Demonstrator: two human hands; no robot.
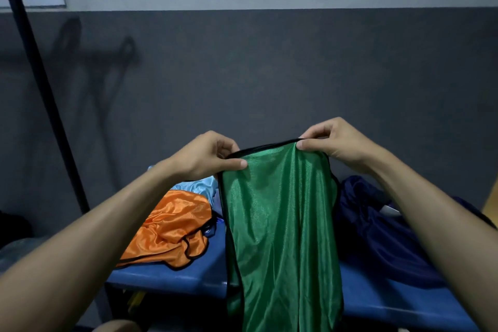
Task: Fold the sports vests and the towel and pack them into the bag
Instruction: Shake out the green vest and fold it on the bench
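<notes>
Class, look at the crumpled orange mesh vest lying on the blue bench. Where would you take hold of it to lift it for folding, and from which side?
Pinch the black-trimmed edge of the orange mesh vest at its near side, coming from above and in front. That hem curls up off the blue bench, clear of the pale blue cloth behind, so a grip can close on it.
</notes>
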